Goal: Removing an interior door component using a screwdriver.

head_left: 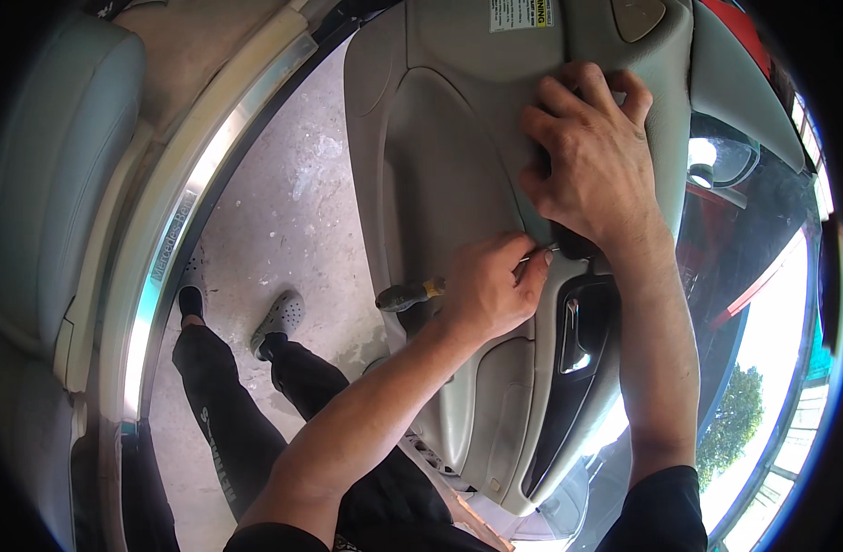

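Note:
A grey car door panel (449,138) lies beneath both hands, with a black recessed section holding a chrome handle (572,336). My left hand (500,285) pinches a thin metal piece (550,249) at a dark gap in the panel above that handle. Above it, my right hand (592,161) has curled fingers pressed on the panel; whatever is under them is hidden. A tool with a black and yellow handle (403,294) sticks out left of my left hand, its other end out of sight.
At the left are a grey seat (76,184) and a door sill (214,138). My legs and grey clogs (283,313) stand on pale concrete (283,166). A side mirror (725,161), window glass and red bodywork (744,28) are at the right.

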Demonstrator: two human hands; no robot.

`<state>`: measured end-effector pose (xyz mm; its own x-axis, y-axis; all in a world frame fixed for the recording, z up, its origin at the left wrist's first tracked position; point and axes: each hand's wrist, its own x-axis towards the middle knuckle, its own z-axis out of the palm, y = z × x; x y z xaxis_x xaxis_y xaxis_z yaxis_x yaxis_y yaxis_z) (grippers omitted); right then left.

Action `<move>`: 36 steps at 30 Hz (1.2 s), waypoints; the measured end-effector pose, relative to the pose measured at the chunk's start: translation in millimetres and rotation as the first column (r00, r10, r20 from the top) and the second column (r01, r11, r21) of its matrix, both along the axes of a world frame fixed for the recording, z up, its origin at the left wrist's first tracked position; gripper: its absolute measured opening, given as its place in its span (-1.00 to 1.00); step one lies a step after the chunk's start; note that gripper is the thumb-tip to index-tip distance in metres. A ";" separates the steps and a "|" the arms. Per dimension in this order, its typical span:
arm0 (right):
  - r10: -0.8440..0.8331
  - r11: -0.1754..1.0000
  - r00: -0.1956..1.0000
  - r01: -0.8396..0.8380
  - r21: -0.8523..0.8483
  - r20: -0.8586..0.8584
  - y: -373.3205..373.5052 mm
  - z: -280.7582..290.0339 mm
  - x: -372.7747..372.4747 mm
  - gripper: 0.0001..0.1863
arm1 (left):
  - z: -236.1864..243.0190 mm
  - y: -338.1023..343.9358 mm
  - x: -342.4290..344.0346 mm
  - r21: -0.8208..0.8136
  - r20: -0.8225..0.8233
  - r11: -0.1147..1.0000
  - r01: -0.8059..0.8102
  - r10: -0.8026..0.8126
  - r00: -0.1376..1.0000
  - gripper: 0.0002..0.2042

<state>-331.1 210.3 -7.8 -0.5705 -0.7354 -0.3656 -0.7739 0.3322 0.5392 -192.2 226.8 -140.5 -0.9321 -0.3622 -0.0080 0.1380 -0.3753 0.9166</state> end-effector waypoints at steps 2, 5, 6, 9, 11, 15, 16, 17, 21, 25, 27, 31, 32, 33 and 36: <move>0.004 1.000 1.000 -0.004 0.020 0.012 -0.9 -1.6 0.3 -0.75 | -2.2 0.4 -0.8 0.001 -0.026 1.000 -0.017 0.017 1.000 -0.91; 0.004 1.000 0.999 -0.004 0.000 0.054 -4.2 -3.2 -2.3 -0.79 | -4.6 0.6 -1.8 0.010 -0.057 1.000 -0.030 0.031 0.998 -0.92; 0.033 0.999 0.997 -0.032 -0.017 0.067 -5.5 -3.3 -2.8 -0.80 | -4.9 0.5 -1.8 0.004 -0.054 1.000 -0.025 0.025 0.998 -0.92; 0.025 0.998 0.998 -0.028 0.063 0.058 -9.4 -2.3 -3.2 -0.79 | -4.9 -0.1 -1.4 0.003 -0.049 1.000 -0.012 0.012 0.999 -0.92; 0.019 0.987 0.999 -0.023 0.157 0.026 -11.3 -1.0 -2.3 -0.74 | -4.2 -1.0 -0.9 -0.003 -0.044 1.000 -0.002 0.002 0.999 -0.91; 0.009 0.979 1.000 -0.015 0.202 0.029 -14.8 -0.3 -4.0 -0.78 | -3.1 -2.6 -0.5 0.018 -0.031 0.999 0.027 -0.026 0.999 -0.90; 0.012 0.977 0.999 -0.019 0.211 0.030 -15.9 -0.9 -5.1 -0.79 | -3.2 -2.8 -0.5 0.016 -0.037 1.000 0.024 -0.023 0.999 -0.90; 0.015 0.975 0.999 -0.022 0.222 0.035 -16.7 -1.5 -6.1 -0.81 | -3.5 -2.7 -0.5 0.014 -0.034 1.000 0.021 -0.021 0.999 -0.90; 0.033 0.976 0.998 -0.043 0.214 0.052 -15.9 -2.5 -8.5 -0.82 | -6.0 -0.5 -0.1 -0.008 -0.036 1.000 0.026 -0.026 0.999 -0.90; 0.063 0.976 0.995 -0.077 0.204 0.077 -11.5 -3.1 -11.7 -0.82 | -6.0 1.6 1.5 -0.015 -0.017 1.000 0.024 -0.024 1.000 -0.91; 0.065 0.977 0.996 -0.077 0.200 0.065 -10.2 -4.3 -13.4 -0.79 | -4.3 1.9 1.4 -0.032 -0.007 0.999 0.020 -0.021 1.000 -0.92; 0.015 0.986 1.000 -0.015 0.164 0.003 -2.5 -1.8 10.3 -0.66 | 1.0 1.5 0.3 -0.002 0.006 0.999 -0.033 0.033 0.999 -0.92; -0.001 0.989 1.000 0.004 0.145 -0.019 1.0 0.1 21.6 -0.60 | 2.2 1.2 -0.1 0.011 -0.005 0.999 -0.045 0.045 0.999 -0.91; -0.027 0.990 0.998 0.035 0.139 -0.059 4.3 0.5 34.8 -0.55 | 2.0 -0.4 -0.3 -0.023 -0.011 0.999 -0.036 0.036 0.999 -0.92; -0.154 0.985 0.975 0.164 0.050 -0.158 17.6 2.2 71.2 -0.44 | 1.0 -4.1 -0.6 -0.070 -0.016 0.997 0.026 -0.027 1.000 -0.90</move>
